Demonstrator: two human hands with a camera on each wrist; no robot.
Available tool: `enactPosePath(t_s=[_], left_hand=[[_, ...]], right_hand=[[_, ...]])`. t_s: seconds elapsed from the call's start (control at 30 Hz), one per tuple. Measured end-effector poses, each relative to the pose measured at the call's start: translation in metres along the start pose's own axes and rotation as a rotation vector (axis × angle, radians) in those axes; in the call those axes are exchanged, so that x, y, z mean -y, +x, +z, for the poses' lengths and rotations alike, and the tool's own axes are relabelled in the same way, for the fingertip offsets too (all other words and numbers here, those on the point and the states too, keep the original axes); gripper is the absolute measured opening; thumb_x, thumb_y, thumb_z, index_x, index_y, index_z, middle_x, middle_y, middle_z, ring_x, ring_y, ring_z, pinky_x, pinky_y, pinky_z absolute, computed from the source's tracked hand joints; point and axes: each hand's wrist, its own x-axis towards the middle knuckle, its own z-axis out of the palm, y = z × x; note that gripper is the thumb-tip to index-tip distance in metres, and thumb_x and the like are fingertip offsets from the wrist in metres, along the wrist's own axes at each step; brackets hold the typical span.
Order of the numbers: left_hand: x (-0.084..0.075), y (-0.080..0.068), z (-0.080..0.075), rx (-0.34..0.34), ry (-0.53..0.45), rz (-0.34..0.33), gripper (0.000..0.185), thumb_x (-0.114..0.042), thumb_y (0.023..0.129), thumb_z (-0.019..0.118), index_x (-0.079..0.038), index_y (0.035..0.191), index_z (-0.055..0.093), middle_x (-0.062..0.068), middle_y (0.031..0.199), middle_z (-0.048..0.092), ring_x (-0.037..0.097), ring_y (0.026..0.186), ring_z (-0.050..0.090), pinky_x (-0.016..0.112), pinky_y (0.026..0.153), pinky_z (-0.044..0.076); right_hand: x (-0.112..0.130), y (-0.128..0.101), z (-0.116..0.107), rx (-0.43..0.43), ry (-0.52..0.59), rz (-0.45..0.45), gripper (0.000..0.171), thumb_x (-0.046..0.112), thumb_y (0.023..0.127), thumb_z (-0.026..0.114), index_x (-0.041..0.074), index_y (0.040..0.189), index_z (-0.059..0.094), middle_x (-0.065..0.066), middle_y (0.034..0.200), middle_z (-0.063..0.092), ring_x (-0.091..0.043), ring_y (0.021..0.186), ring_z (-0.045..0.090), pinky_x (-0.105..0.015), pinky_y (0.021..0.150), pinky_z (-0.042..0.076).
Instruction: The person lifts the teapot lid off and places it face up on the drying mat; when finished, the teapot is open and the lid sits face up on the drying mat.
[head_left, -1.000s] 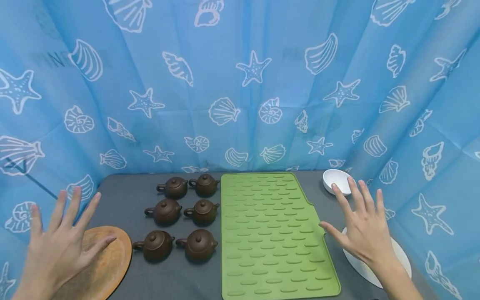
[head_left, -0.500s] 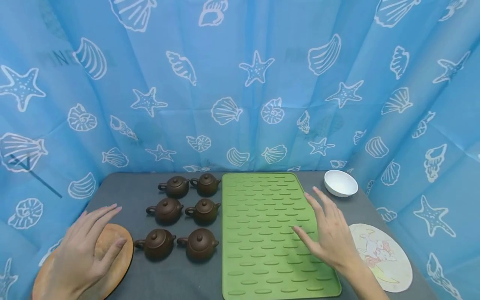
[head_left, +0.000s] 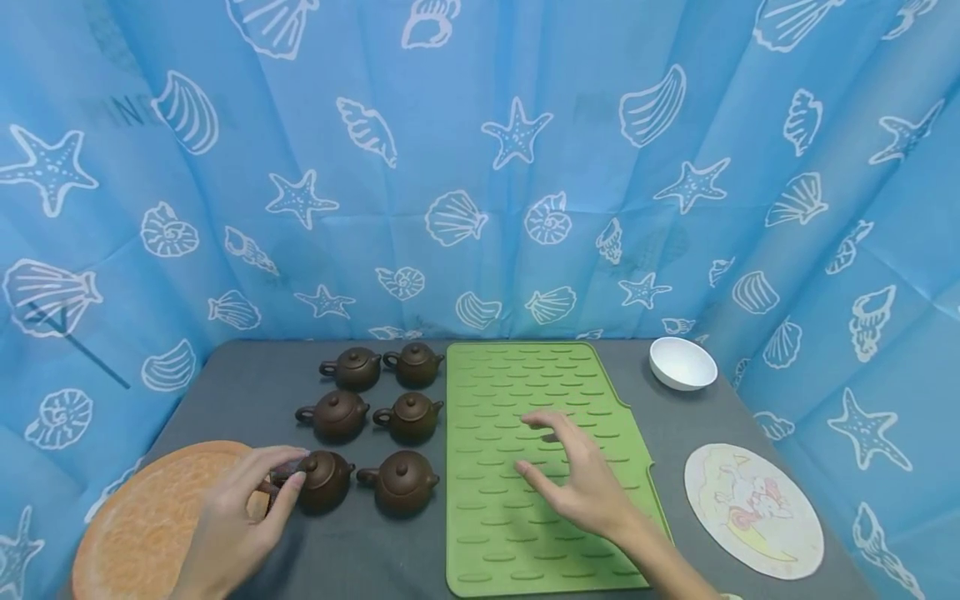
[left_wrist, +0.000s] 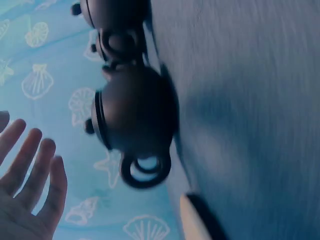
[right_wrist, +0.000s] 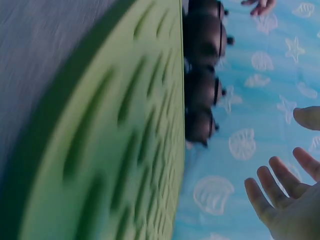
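Several dark brown clay teapots stand in two columns left of a green ridged mat [head_left: 495, 517]. My left hand [head_left: 232, 517] reaches the handle side of the front-left teapot [head_left: 327, 487], thumb and fingers apart and overlapping its handle in the head view. In the left wrist view the fingers of that hand [left_wrist: 35, 187] are spread, apart from the nearest teapot [left_wrist: 137, 107]. To its right stands the other front teapot [head_left: 402, 485]. Over the middle of the mat hovers my right hand [head_left: 585, 492], holding nothing, its fingers loosely bent and thumb apart.
A round wooden board [head_left: 142, 525] lies at the front left, partly under my left arm. At right are a white bowl [head_left: 682, 364] near the back and a round white plate [head_left: 753, 510] with a cartoon print. A blue shell-print curtain [head_left: 480, 167] encloses the grey table.
My left hand has come down and right from above the wooden board to the front-left teapot. My right hand has moved left from beside the plate to over the mat. The teapots keep their places.
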Motion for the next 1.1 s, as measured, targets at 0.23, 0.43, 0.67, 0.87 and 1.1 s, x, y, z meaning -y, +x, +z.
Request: enactPosePath(t_s=[0.23, 0.43, 0.67, 0.87, 1.1], left_hand=[[-0.017, -0.003, 0.020, 0.110, -0.081, -0.130, 0.026, -0.002, 0.095, 0.080, -0.018, 0.115, 0.078, -0.007, 0.111, 0.075, -0.006, 0.080, 0.065, 0.019, 0.059, 0.055], [-0.030, -0.003, 0.037, 0.224, -0.198, -0.290, 0.022, -0.008, 0.100, 0.078, -0.022, 0.117, 0.076, 0.000, 0.112, 0.074, -0.001, 0.064, 0.066, 0.024, 0.054, 0.054], [-0.036, 0.003, 0.053, 0.315, -0.314, -0.533, 0.023, -0.010, 0.102, 0.075, -0.015, 0.125, 0.075, 0.009, 0.118, 0.071, 0.009, 0.053, 0.067, 0.028, 0.053, 0.057], [-0.037, 0.006, 0.065, 0.329, -0.322, -0.620, 0.022, -0.010, 0.104, 0.073, -0.009, 0.126, 0.075, 0.014, 0.124, 0.070, 0.011, 0.054, 0.071, 0.027, 0.052, 0.060], [-0.038, 0.008, 0.069, 0.330, -0.291, -0.680, 0.021, -0.008, 0.105, 0.071, -0.006, 0.125, 0.076, 0.019, 0.125, 0.071, 0.012, 0.053, 0.074, 0.025, 0.052, 0.060]], right_hand=[[0.020, 0.014, 0.033, 0.141, 0.275, 0.089, 0.039, 0.011, 0.096, 0.081, 0.012, 0.132, 0.066, -0.006, 0.127, 0.075, -0.018, 0.114, 0.072, -0.041, 0.095, 0.065], [0.034, 0.029, 0.056, 0.270, 0.441, 0.161, 0.033, 0.015, 0.100, 0.078, 0.008, 0.129, 0.065, -0.015, 0.121, 0.074, -0.028, 0.107, 0.075, -0.035, 0.093, 0.066], [0.041, 0.047, 0.082, 0.367, 0.484, 0.227, 0.030, 0.018, 0.101, 0.078, 0.007, 0.127, 0.069, -0.016, 0.122, 0.075, -0.014, 0.100, 0.075, -0.028, 0.084, 0.065], [0.043, 0.057, 0.101, 0.405, 0.476, 0.256, 0.029, 0.019, 0.101, 0.078, 0.006, 0.126, 0.072, -0.012, 0.119, 0.076, -0.004, 0.090, 0.069, -0.021, 0.072, 0.059], [0.041, 0.058, 0.111, 0.403, 0.428, 0.261, 0.024, 0.017, 0.099, 0.081, 0.008, 0.121, 0.076, -0.008, 0.118, 0.075, -0.007, 0.083, 0.064, -0.017, 0.066, 0.051]])
